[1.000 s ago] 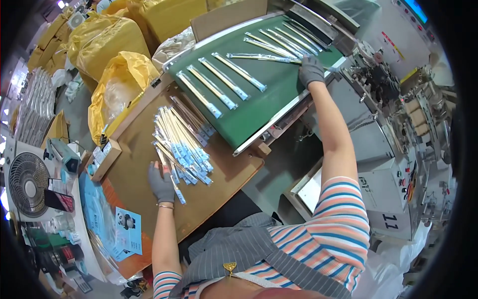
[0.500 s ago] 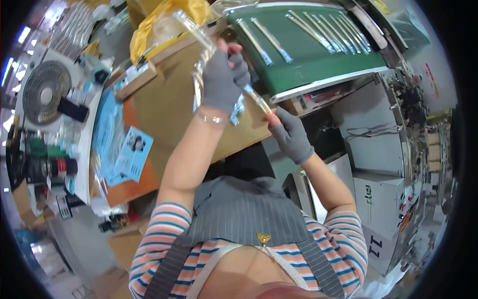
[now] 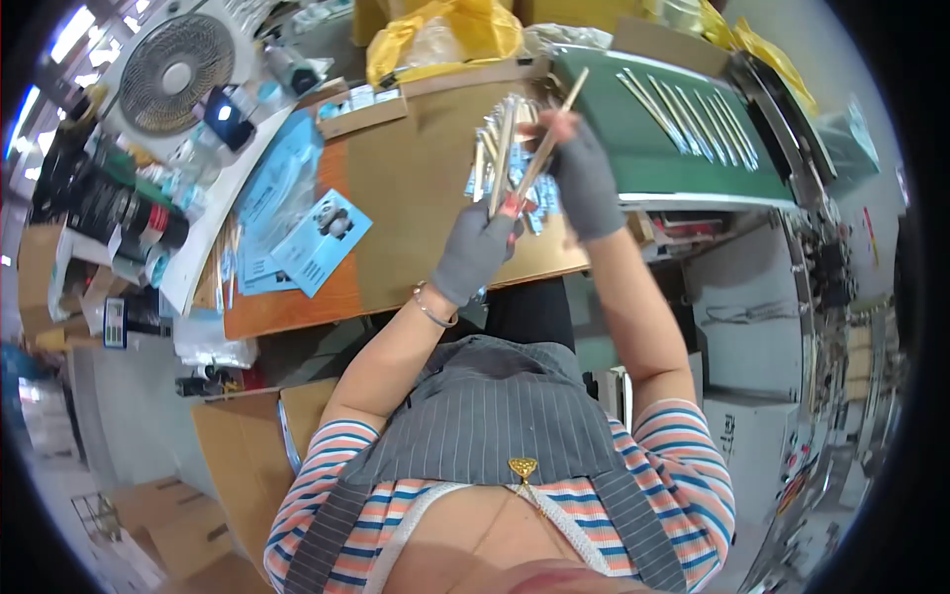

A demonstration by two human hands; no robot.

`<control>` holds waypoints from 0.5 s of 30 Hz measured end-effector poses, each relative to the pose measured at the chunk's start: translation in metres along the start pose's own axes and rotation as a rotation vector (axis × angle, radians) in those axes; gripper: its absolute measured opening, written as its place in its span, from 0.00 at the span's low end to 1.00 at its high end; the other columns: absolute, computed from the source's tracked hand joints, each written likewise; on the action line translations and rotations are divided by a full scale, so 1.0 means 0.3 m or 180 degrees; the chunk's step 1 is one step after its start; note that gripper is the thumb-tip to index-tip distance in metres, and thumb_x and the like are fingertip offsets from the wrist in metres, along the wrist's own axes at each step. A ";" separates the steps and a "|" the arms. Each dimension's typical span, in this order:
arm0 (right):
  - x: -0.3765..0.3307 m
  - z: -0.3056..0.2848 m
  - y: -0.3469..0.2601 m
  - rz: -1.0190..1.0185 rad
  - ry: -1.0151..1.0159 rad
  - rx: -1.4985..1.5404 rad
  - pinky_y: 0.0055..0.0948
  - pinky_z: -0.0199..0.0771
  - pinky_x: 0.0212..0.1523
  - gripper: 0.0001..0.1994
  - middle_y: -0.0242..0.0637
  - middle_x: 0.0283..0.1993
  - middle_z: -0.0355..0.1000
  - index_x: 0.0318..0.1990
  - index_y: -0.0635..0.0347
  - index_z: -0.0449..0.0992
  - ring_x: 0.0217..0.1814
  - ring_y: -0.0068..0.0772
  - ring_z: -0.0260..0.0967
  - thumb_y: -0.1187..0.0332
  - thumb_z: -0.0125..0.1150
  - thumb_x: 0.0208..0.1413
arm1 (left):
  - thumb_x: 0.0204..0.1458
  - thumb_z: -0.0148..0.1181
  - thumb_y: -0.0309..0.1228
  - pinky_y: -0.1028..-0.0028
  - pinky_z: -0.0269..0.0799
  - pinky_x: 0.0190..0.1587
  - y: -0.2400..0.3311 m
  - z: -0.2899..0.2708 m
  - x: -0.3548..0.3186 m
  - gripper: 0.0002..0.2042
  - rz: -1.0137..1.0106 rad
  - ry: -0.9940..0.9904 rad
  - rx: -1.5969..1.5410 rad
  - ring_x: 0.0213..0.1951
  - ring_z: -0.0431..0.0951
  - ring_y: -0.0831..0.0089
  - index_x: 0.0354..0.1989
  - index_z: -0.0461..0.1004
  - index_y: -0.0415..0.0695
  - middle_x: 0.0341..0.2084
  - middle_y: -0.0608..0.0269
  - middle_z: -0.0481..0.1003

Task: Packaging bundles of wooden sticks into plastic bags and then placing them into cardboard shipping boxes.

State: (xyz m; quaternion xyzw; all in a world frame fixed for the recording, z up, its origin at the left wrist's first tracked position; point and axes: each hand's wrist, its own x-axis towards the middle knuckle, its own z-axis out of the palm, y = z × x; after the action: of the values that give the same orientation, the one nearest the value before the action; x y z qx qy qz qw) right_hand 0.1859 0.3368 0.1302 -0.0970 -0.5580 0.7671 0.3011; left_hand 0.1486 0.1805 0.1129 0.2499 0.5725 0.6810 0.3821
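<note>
Left hand (image 3: 475, 252) clamped on wrapped chopsticks (image 3: 502, 148); right hand (image 3: 584, 178) pinching single stick (image 3: 549, 139). Risk: loose bundle slipping, scattering onto worktop (image 3: 416, 188).

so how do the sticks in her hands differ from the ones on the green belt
The sticks in the hands are bunched together and raised above the cardboard sheet, gripped by the left hand and right hand. The sticks on the green belt lie flat, spaced singly in a row, untouched. Both are long, thin and pale.
</note>
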 end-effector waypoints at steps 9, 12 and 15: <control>0.605 0.136 -0.336 -0.3181 0.1040 -0.2040 0.24 0.61 0.24 0.12 0.31 0.20 0.66 0.30 0.63 0.72 0.21 0.22 0.61 0.62 0.53 0.56 | 0.61 0.43 0.36 0.83 0.45 0.16 0.042 -0.240 -0.169 0.12 0.0202 0.0943 -0.0510 0.13 0.52 0.88 0.36 0.69 0.39 0.15 0.75 0.58; 0.762 0.108 -0.037 -0.0558 -0.0075 -0.2313 0.25 0.62 0.20 0.21 0.30 0.19 0.66 0.26 0.59 0.72 0.20 0.21 0.61 0.48 0.55 0.53 | 0.60 0.44 0.36 0.85 0.49 0.17 0.089 -0.291 -0.152 0.13 0.0623 0.0922 -0.0644 0.14 0.54 0.87 0.35 0.71 0.41 0.16 0.74 0.60; 0.302 0.421 0.026 0.0662 -0.1878 -0.1389 0.17 0.62 0.20 0.15 0.27 0.20 0.65 0.29 0.60 0.72 0.17 0.19 0.64 0.56 0.59 0.53 | 0.60 0.44 0.36 0.85 0.50 0.18 0.086 -0.364 -0.123 0.12 0.0526 0.1220 -0.0740 0.15 0.55 0.87 0.34 0.71 0.41 0.16 0.74 0.60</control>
State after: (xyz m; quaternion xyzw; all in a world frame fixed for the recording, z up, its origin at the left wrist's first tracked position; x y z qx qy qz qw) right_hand 0.0493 0.2861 0.1854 0.0101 -0.7582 0.6517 0.0202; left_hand 0.0790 0.0851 0.1175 0.1163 0.5300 0.8063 0.2355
